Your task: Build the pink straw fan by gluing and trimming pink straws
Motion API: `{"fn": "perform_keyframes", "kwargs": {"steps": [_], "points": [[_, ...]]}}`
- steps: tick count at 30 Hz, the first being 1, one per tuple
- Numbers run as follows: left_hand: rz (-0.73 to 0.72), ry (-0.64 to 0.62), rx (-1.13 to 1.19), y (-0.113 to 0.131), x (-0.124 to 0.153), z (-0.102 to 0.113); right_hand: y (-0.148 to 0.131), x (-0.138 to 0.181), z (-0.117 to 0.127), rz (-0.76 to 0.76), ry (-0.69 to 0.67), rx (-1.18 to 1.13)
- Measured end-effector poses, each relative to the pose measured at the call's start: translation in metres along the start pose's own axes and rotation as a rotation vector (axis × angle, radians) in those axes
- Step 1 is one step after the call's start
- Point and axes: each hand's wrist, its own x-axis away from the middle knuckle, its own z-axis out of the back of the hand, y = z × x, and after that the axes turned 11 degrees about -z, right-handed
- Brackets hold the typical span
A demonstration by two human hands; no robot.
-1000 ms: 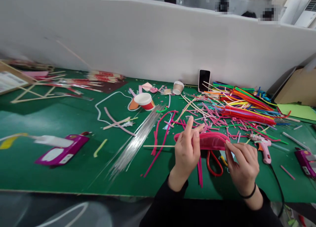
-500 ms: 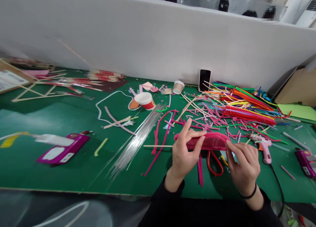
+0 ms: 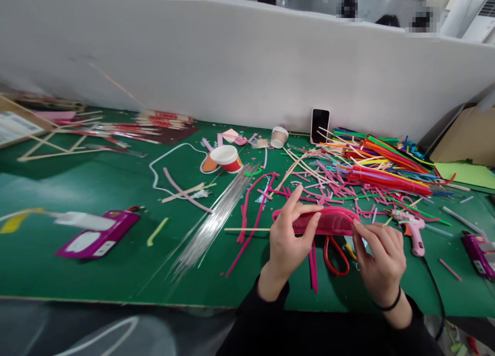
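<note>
Both hands hold a dark pink arched piece [image 3: 324, 224], edged with what look like fuzzy pipe cleaners, above the green table. My left hand [image 3: 286, 237] pinches its upper edge between thumb and fingers, left of the middle. At its right end, my right hand [image 3: 382, 255] grips the edge with thumb and fingertips. Below the piece lie red-handled scissors [image 3: 336, 263], their blades hidden, and pink pipe cleaners [image 3: 314, 268]. A thin wooden stick [image 3: 247, 229] reaches toward my left hand from the left; its right end is hidden.
A pink glue gun [image 3: 413, 229] with a black cord lies right of my right hand. Behind are multicoloured pipe cleaners [image 3: 390, 178], a phone [image 3: 320, 125] and a paper cup [image 3: 226, 159]. Left lie clear thin rods [image 3: 216, 216] and a purple device [image 3: 100, 235]. A white partition [image 3: 240, 62] borders the table.
Both hands keep their hold on the pink arched piece. My right hand has shifted very slightly; everything else looks the same.
</note>
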Motion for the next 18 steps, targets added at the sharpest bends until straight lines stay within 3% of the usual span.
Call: {"fn": "perform_keyframes", "kwargs": {"steps": [5,12,18], "points": [[0.003,-0.021,-0.021,0.003,-0.002,0.003,0.000,0.000,0.000,-0.007,-0.003,0.001],[0.121,-0.089,-0.152,0.013,-0.011,0.003,0.002,-0.001,0.001,0.002,0.002,0.000],[0.078,-0.196,-0.125,0.015,-0.024,0.008,0.001,-0.001,0.000,-0.003,0.012,-0.002]]}}
